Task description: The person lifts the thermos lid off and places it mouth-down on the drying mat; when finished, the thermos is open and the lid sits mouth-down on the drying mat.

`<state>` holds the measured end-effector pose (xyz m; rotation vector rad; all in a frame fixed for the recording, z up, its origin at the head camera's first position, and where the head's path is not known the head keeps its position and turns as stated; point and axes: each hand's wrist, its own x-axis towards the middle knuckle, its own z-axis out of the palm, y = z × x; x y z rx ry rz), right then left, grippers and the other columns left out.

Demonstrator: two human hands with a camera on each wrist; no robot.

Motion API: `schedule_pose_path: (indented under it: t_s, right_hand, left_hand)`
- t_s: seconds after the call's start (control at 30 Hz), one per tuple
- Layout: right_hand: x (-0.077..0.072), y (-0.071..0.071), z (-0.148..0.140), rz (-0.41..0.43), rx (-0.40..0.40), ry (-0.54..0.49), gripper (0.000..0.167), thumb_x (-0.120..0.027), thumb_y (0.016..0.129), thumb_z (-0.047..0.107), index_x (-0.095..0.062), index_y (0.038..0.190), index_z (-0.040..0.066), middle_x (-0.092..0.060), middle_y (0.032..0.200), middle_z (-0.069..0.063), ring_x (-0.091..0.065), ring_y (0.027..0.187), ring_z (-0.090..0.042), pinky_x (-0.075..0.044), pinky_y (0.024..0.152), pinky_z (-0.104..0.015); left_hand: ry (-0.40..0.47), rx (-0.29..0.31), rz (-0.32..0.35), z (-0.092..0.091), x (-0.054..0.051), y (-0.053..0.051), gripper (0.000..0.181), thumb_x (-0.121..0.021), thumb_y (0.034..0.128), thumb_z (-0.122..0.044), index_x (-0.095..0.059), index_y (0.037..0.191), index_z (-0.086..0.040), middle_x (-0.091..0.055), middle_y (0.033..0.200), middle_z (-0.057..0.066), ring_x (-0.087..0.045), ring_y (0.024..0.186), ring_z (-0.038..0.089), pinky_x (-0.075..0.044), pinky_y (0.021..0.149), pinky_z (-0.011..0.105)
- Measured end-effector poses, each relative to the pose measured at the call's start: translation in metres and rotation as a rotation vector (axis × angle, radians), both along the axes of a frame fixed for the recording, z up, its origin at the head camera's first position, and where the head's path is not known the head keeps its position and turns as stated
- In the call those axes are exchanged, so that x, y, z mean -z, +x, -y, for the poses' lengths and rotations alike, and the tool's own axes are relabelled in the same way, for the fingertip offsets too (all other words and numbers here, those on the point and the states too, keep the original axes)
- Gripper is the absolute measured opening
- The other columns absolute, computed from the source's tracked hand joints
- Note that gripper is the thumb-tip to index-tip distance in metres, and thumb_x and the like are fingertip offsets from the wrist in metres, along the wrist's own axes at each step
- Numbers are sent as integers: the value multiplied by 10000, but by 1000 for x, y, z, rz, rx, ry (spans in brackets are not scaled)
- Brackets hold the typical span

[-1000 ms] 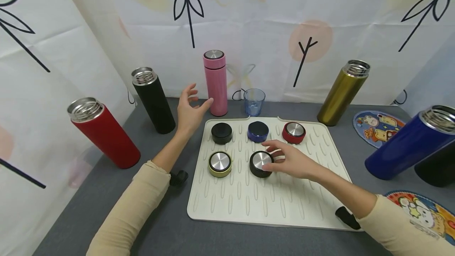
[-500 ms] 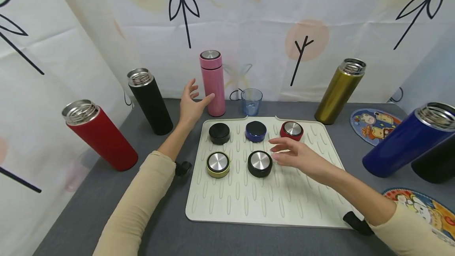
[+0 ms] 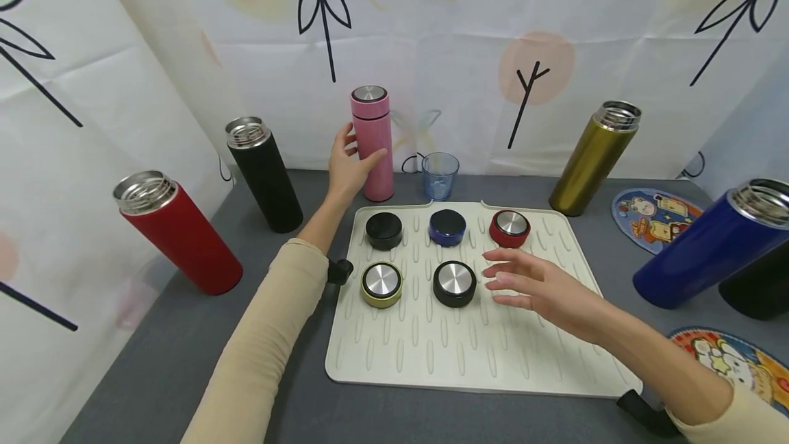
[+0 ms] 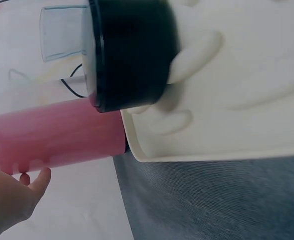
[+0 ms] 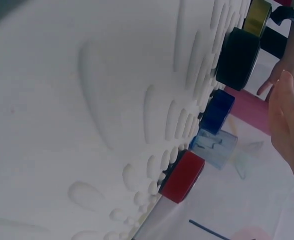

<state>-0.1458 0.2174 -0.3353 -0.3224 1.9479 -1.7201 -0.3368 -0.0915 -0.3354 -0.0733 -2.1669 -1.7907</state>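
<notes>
My left hand (image 3: 346, 168) is at the left side of a closed pink thermos bottle (image 3: 377, 149), thumb in front of it in the head view. In the left wrist view the fingertips (image 4: 43, 176) are at the bottle's edge, not wrapped round it; whether they touch is unclear. My right hand (image 3: 542, 290) hovers with spread fingers, holding nothing, right of a black lid with a silver top (image 3: 455, 284). Around that lid on a cream mat (image 3: 456, 368) are a yellow-green lid (image 3: 381, 284), a black lid (image 3: 384, 231), a blue lid (image 3: 447, 227) and a red lid (image 3: 509, 229).
Lidless bottles stand around the mat: red (image 3: 179, 231), black (image 3: 265, 173), gold (image 3: 594, 159) and blue (image 3: 709, 252), with a dark one (image 3: 758, 290) partly hidden. A clear blue cup (image 3: 440, 177) is beside the pink bottle. Round cartoon mats (image 3: 653, 218) lie at right.
My left hand has moved right, up to the pink bottle. The right hand has drawn away from the silver-topped black lid, toward the right, leaving it on the mat.
</notes>
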Motion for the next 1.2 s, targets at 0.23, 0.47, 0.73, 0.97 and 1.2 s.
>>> schedule_pose_path:
  t_s: [0.23,0.47,0.73,0.97,1.2]
  right_hand:
    - [2,9,-1,39,-44,-51,581,-506,996,202,-239,1462,-21,-303,1404,-252,-433,1236,-319,-437,972,-400]
    - [5,13,-1,50,-72,-73,563,-500,999,191,-248,1455,-22,-337,1372,-271,-443,1229,-347,-437,973,-394]
    - [6,15,-1,78,-87,-94,548,-476,1009,200,-243,1457,-14,-337,1366,-264,-445,1225,-339,-435,975,-401]
    - [9,15,-2,109,-89,-108,536,-454,1020,210,-238,1459,-7,-333,1365,-267,-445,1220,-342,-432,977,-416]
    - [12,15,-4,105,-83,-107,543,-451,1019,209,-230,1461,-15,-337,1361,-260,-442,1222,-342,-432,976,-426]
  left_hand:
    - [8,-11,-7,-5,0,-10,799,-780,805,-179,-335,1467,-128,-438,1360,90,-448,1178,253,-435,923,384]
    - [-32,-7,15,-6,4,-19,802,-787,793,-145,-336,1454,-92,-460,1320,121,-477,1129,268,-440,915,387]
    - [-39,31,55,-6,1,-23,823,-786,784,-104,-309,1454,-95,-468,1313,122,-508,1143,259,-435,945,396]
    - [-74,24,78,-5,-1,-23,828,-802,773,-136,-323,1449,-114,-481,1314,118,-516,1151,252,-445,938,407]
    - [-105,3,45,-2,4,-25,823,-830,745,-171,-380,1432,-115,-518,1282,110,-547,1113,239,-476,899,386]
